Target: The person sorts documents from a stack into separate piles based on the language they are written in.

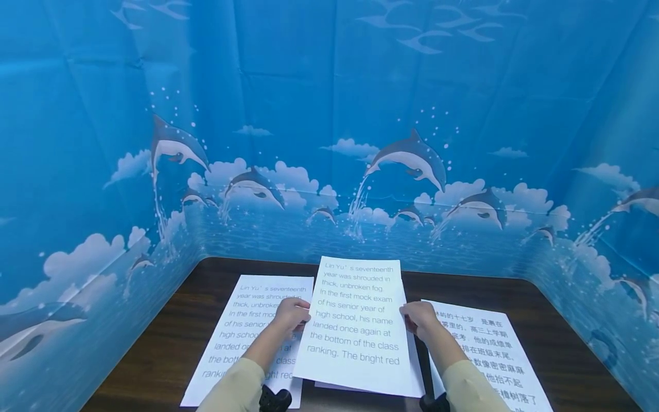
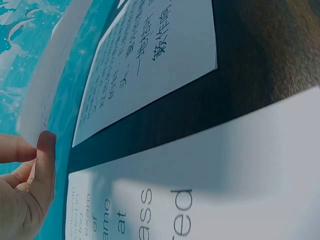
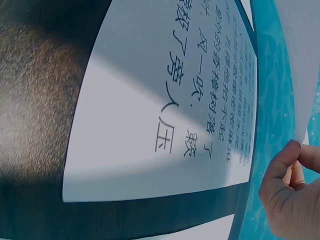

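A white sheet of paper (image 1: 355, 326) printed with large English text is held up above the middle of the table, tilted toward me. My left hand (image 1: 292, 315) pinches its left edge between thumb and fingers. On the opposite edge, my right hand (image 1: 418, 316) pinches the paper the same way. Both wrist views show the raised sheet (image 2: 57, 75) (image 3: 300, 65) apart from the tabletop. Beneath it lies a sheet with Chinese text (image 3: 125, 100), mostly hidden in the head view. Under my left forearm rests another English-text sheet (image 1: 221, 343).
A second Chinese-text sheet (image 1: 494, 343) lies on the right, partly covered by my right forearm. The dark wooden table (image 1: 154, 337) meets a blue dolphin-printed curtain (image 1: 288, 114) at its back and sides. Black straps (image 1: 424, 366) hang at the wrists.
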The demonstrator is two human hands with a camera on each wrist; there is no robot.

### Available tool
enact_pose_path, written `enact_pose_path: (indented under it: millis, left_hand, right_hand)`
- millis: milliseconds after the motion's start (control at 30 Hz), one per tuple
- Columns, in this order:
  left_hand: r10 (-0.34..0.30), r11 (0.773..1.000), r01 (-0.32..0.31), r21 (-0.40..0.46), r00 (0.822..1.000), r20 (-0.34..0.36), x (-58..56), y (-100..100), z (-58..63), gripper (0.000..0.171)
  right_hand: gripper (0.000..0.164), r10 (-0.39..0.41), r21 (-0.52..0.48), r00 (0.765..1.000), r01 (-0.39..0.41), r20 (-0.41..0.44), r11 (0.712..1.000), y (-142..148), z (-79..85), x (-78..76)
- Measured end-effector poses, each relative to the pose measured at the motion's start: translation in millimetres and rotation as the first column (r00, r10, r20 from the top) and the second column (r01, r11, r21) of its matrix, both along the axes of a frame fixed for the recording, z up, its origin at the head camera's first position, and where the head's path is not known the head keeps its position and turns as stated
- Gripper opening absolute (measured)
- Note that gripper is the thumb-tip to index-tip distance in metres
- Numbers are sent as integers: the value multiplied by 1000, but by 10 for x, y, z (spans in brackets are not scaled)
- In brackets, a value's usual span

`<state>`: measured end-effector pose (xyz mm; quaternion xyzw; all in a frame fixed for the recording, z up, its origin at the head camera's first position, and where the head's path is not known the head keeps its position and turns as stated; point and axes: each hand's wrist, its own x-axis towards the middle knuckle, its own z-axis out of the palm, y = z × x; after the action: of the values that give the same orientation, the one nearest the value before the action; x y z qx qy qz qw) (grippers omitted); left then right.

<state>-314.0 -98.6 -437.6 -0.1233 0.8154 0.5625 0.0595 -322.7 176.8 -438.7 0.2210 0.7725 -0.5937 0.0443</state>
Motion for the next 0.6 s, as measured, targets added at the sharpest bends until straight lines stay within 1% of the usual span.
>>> enact_pose_path:
  millis: [167,433,600]
  left_hand:
    - [2,1000,-2,-15,1000,3,4,-68,-2,23]
    - [9,999,-9,-45,1000,-5,24,-193,12,23]
    - [22,999,-22,-41,1000,-2,39,-273,30,25]
  right_hand:
    - [25,32,-6,999,-32,-18,999,-44,-4,4]
    - [24,27,-9,1000,-27,-11,1000,-184,4,-8]
    - [25,29,-10,1000,-29,-12,1000,-256,7,-24]
